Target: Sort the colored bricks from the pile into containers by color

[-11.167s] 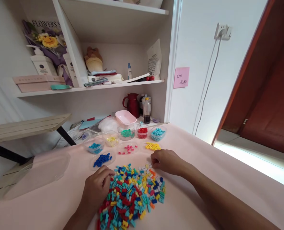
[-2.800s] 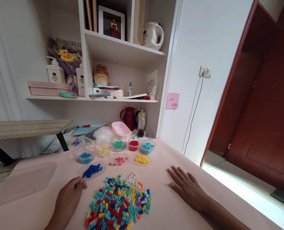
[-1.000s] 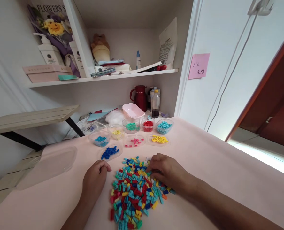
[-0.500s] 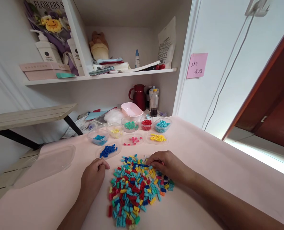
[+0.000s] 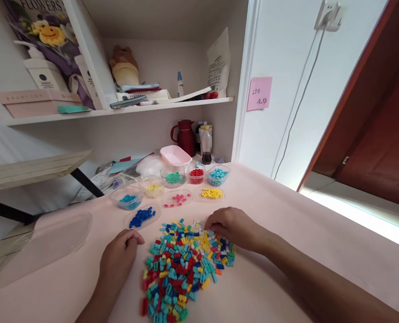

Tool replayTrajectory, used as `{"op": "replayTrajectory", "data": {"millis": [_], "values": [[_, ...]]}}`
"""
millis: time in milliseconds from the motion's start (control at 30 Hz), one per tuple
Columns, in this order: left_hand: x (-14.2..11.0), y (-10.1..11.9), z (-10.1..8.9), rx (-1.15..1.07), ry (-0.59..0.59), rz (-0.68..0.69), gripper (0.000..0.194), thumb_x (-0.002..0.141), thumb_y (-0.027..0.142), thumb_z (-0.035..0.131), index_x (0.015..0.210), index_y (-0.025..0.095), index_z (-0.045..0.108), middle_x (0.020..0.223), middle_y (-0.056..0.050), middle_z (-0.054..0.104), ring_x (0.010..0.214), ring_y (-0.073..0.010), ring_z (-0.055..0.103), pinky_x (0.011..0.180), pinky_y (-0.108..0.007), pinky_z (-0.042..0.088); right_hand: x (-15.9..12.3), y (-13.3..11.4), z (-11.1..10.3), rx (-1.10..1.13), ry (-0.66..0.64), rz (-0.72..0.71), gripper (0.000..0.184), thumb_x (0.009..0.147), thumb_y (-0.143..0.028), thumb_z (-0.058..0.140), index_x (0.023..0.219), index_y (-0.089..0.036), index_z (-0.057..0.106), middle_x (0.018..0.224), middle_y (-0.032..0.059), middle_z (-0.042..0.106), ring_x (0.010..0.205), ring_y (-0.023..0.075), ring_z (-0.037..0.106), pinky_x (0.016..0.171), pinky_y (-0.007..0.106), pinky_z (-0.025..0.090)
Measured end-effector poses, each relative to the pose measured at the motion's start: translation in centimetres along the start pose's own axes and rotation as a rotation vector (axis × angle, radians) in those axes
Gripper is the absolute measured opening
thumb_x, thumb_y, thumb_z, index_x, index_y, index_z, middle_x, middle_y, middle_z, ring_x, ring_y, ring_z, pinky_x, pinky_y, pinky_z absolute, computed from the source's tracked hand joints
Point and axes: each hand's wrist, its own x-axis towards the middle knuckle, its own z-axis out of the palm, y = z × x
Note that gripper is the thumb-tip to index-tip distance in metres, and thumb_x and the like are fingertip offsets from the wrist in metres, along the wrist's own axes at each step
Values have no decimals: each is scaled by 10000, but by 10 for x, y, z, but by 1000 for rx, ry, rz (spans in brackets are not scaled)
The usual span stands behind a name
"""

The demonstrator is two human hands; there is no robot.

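Observation:
A heap of small mixed-colour building bricks [image 5: 182,269] lies on the pink-covered table. My right hand [image 5: 234,226] is over the heap's far right edge, fingers bent down and pinched among white bricks [image 5: 197,225]; whatever is between the fingertips is hidden. My left hand [image 5: 120,253] rests closed on the table just left of the heap, with nothing seen in it. Beyond the heap are clear trays of sorted bricks: dark blue bricks [image 5: 142,216], pink bricks [image 5: 178,199], yellow bricks [image 5: 212,193], blue bricks [image 5: 128,200], pale yellow bricks [image 5: 153,188], green bricks [image 5: 174,177], red bricks [image 5: 196,175] and turquoise bricks [image 5: 218,176].
A clear plastic lid [image 5: 51,244] lies at the left. Behind the trays stand a pink basin [image 5: 175,155], a dark red jug [image 5: 186,138] and a bottle of dark liquid [image 5: 206,146]. A wooden bench-like board [image 5: 34,170] juts in at the left, below a shelf [image 5: 125,111].
At 2.8 s ago my right hand lay flat on the table, right of the heap. Since then it has come to the heap, then shifted to its far edge. My left hand stays closed beside it.

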Motion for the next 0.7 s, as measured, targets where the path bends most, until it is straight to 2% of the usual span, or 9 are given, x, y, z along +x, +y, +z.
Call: {"op": "replayTrajectory", "data": {"millis": [167,433,700], "values": [[0,-1,0,41,-17,-28,227,727,220,419,665,258,634,786,44,696,753,-181,618,636,-242,406,1,3,0,-6,-46,-4,313,819,-130,493,946,-284,735,941,0,739,865,190,654,783,285,480],[2,-3,1,35,-26,-40,218,726,241,410,669,262,619,810,44,687,789,-187,610,669,-251,405,-4,5,-6,15,-131,-100,306,849,-159,503,1047,-279,702,1043,26,696,917,191,628,814,300,471],[3,4,-3,52,-58,-47,232,732,234,393,665,258,613,819,32,684,796,-194,606,691,-265,401,1,7,0,-28,-95,-72,248,799,-185,580,982,-293,709,999,7,703,902,202,624,766,309,462]]}}
